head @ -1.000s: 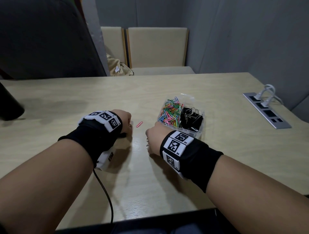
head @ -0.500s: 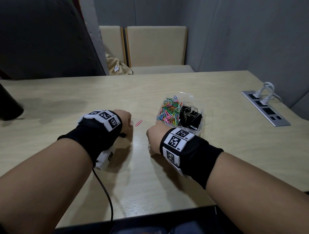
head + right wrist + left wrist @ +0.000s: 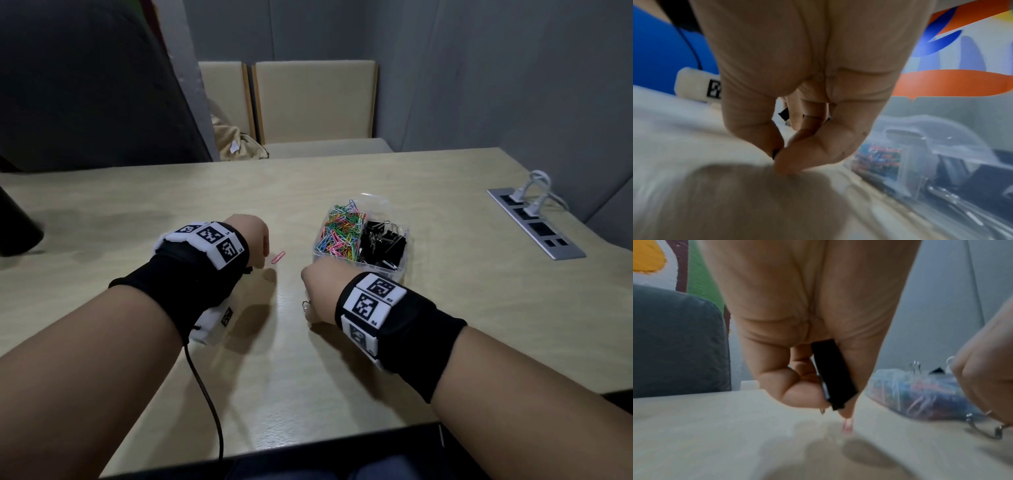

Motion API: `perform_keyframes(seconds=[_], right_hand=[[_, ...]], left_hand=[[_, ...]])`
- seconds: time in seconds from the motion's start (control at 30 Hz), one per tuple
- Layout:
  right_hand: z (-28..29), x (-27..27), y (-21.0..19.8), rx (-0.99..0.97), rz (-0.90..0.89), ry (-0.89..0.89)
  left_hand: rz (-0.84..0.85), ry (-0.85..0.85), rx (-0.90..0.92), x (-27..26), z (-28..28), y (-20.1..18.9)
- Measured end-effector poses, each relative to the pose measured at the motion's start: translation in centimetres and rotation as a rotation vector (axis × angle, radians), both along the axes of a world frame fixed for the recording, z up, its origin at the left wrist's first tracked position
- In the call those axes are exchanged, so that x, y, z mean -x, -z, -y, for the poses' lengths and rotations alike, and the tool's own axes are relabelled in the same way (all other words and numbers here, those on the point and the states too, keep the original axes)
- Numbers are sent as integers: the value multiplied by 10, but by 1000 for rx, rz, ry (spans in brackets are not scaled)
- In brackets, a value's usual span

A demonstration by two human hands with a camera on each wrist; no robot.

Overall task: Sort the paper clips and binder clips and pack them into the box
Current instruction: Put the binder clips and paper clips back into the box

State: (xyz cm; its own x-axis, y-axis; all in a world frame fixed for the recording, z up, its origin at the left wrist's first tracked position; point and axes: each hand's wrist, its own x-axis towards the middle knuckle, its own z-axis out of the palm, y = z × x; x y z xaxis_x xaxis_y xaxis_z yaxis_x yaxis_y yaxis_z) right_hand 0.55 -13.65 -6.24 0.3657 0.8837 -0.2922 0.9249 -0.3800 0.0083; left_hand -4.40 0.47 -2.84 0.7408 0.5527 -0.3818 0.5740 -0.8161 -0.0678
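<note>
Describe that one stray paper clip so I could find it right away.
Start at the clear plastic box on the table, then look left of it. A single pink paper clip lies flat on the bare wood, just off the left hand. Every other paper clip is piled inside the box.

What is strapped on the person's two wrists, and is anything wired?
Each bare forearm ends in a black fabric wrist wrap. The left hand and right hand each carry white blocks printed with black square codes. A thin black cable hangs from the left wrap.
</note>
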Motion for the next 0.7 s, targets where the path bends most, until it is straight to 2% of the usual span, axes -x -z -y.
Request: perform_keyframes(seconds=[0.2,0.33,0.43,0.6,0.7], right_hand=[[25,-39,-40,-245,-168,263],[43,-86,-56,-321,-260,508],[47,-113,-53,-370,-227,633],[53,-132,-41,-456,-255,702],[60,-132,-38,-461,-213,683]], left_hand=[[276,95,12,-26,20,-22],[429,139,154,-54,46,-24],[510,146,242,-74,65,-19],[510,184,304,-89,83,-11],[526,179,254,-83,75,-7]])
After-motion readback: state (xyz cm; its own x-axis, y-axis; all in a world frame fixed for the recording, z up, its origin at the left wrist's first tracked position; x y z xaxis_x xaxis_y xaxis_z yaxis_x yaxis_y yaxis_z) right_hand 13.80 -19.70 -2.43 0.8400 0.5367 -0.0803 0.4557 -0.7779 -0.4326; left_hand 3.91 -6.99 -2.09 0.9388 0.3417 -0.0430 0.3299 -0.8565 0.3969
